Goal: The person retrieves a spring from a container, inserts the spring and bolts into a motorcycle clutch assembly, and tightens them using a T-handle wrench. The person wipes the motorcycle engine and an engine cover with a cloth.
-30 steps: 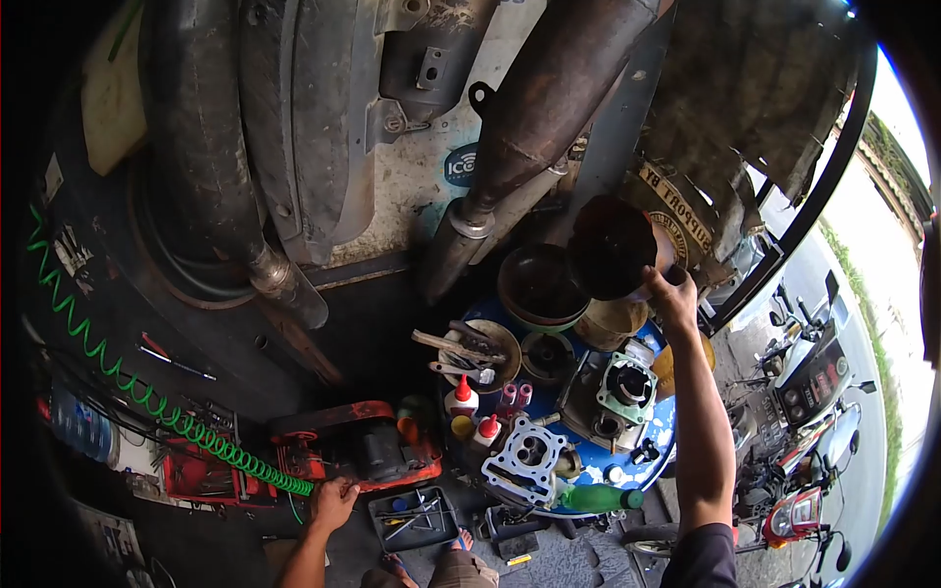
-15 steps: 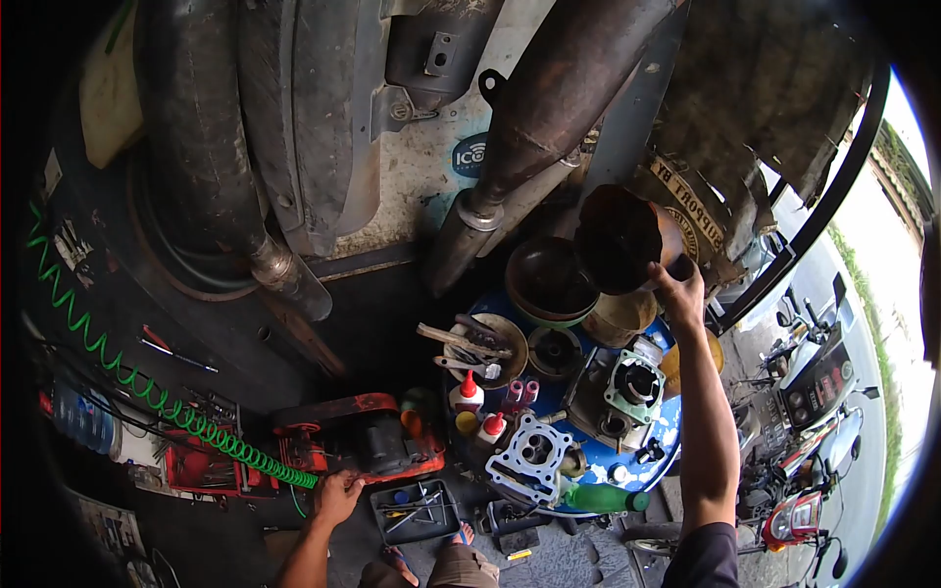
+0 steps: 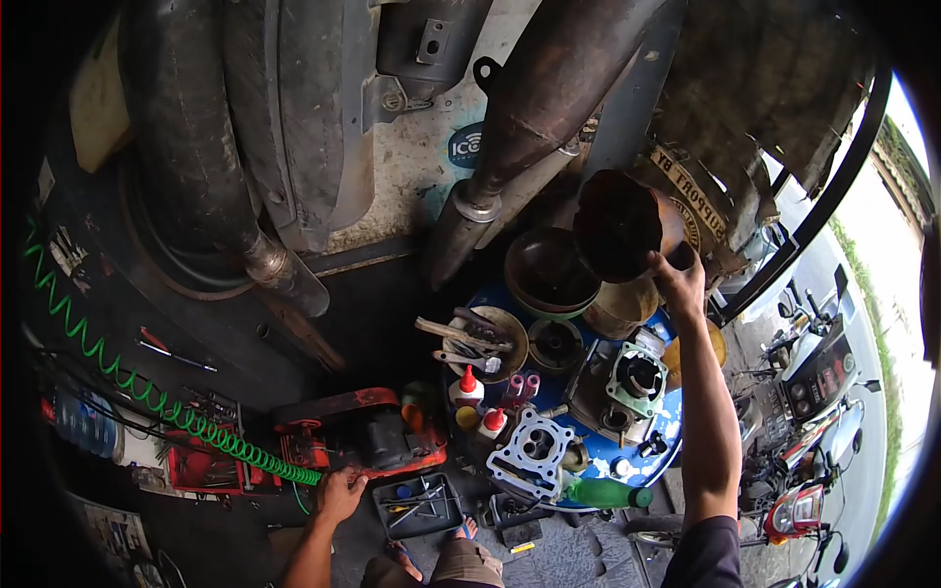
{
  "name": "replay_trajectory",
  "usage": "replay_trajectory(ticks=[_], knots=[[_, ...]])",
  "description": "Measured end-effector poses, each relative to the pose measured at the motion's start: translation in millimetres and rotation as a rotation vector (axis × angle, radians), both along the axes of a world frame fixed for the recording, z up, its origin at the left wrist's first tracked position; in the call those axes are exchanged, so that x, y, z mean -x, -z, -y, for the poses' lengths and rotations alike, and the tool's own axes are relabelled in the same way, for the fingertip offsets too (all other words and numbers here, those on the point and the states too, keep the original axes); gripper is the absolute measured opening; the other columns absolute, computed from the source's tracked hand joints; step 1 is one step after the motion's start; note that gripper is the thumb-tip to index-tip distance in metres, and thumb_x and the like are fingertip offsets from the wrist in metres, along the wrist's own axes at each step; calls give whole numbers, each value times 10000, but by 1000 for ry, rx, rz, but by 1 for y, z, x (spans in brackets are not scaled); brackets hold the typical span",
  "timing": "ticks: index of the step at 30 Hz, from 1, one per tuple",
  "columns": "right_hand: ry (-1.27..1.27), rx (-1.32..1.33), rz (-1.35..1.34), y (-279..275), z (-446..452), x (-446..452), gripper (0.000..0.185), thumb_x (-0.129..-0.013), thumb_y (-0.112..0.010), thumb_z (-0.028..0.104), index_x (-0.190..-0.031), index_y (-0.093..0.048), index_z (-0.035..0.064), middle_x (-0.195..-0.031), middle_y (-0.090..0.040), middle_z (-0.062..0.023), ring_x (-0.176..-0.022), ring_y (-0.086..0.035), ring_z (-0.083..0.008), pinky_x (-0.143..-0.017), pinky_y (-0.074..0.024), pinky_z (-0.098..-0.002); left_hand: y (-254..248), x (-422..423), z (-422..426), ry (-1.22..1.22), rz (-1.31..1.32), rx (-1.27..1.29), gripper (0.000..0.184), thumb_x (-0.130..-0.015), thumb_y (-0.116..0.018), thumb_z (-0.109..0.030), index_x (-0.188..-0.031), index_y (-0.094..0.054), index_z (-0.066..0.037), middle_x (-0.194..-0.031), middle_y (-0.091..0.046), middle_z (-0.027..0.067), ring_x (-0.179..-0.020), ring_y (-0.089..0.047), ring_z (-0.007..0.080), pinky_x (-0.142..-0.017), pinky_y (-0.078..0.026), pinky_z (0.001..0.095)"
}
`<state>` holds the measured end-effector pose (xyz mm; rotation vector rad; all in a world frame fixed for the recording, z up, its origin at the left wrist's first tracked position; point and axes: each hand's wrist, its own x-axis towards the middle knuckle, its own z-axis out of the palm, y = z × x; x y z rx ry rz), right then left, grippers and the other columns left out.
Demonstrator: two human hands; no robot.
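My right hand [image 3: 680, 279] grips the rim of a dark, rusty bowl [image 3: 618, 225], tilted so that its hollow shows. Beneath it, on a blue drum top [image 3: 659, 465], are another dark bowl [image 3: 552, 270], a tan container [image 3: 622, 308] and a metal engine part [image 3: 637, 377]. My left hand [image 3: 339, 493] is at the lower left, its fingers closed at the end of the green coiled hose [image 3: 221, 443], beside the red machine [image 3: 382, 431]. What its fingers hold there is hidden.
Red-capped bottles [image 3: 467, 387], a silver gasket-shaped part [image 3: 534, 453] and a green bottle [image 3: 606, 492] stand or lie on the drum. A tool tray [image 3: 419, 505] lies near my feet. Exhaust pipes [image 3: 549, 108] hang above. Motorcycles [image 3: 804, 392] are at the right.
The view has shifted a little. The bowl in my right hand has risen slightly, and its hollow faces me a bit more. My left hand stays by the hose end.
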<state>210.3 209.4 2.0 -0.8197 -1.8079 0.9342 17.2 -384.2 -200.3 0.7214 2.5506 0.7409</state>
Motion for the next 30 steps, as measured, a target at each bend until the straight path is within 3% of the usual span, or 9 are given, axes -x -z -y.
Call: replay_trajectory(ticks=[1,5,20,23,25,27,30], knots=[[8,4,6,0,0,0,860,-666,-819,462,-1212,-502,-121,-1144,-610,-204,-1081,-572,-284,-962,-422,-365,0,0,-1,10,-14,-7,298,-846,-648,-294,-989,-672,-34,-912,-681,198,-849,-646,393,-759,-512,436],[10,-5,3,4,-4,1,884,-658,-818,491,-1216,-501,-116,-1152,-607,-201,-1090,-566,-283,-970,-415,-365,-11,1,-9,13,-17,-3,302,-845,-655,-282,-1004,-671,-26,-923,-684,195,-858,-656,373,-765,-516,427],[-11,-33,-34,-3,4,5,770,-685,-825,373,-1205,-506,-98,-1134,-608,-172,-1058,-569,-250,-951,-425,-352,-39,12,-51,39,-145,-119,236,-835,-665,-217,-957,-675,-15,-848,-679,163,-779,-665,307,-706,-523,396],[-12,-30,-22,-1,3,5,766,-688,-825,353,-1214,-500,-100,-1142,-607,-177,-1063,-568,-251,-955,-425,-352,-80,19,-89,37,-202,-212,193,-843,-655,-189,-931,-670,-18,-820,-666,154,-735,-654,313,-683,-512,402],[-13,-24,-44,-2,7,6,791,-688,-826,358,-1235,-488,-104,-1164,-603,-185,-1084,-565,-251,-965,-423,-350,-110,23,-128,106,-405,-412,127,-847,-649,-137,-906,-661,-25,-800,-649,136,-703,-639,313,-642,-502,386],[-14,-20,-64,1,7,7,802,-687,-828,357,-1245,-483,-104,-1173,-601,-190,-1091,-564,-254,-969,-423,-350,-149,19,-174,147,-377,-563,85,-851,-635,-86,-893,-654,-14,-786,-631,132,-690,-634,290,-611,-491,352],[-14,-14,-81,-1,12,8,821,-684,-834,351,-1261,-471,-107,-1189,-595,-200,-1105,-563,-262,-978,-422,-352,-186,20,-252,362,-444,-712,81,-835,-647,-51,-911,-652,-22,-799,-621,122,-701,-628,282,-604,-485,346]])
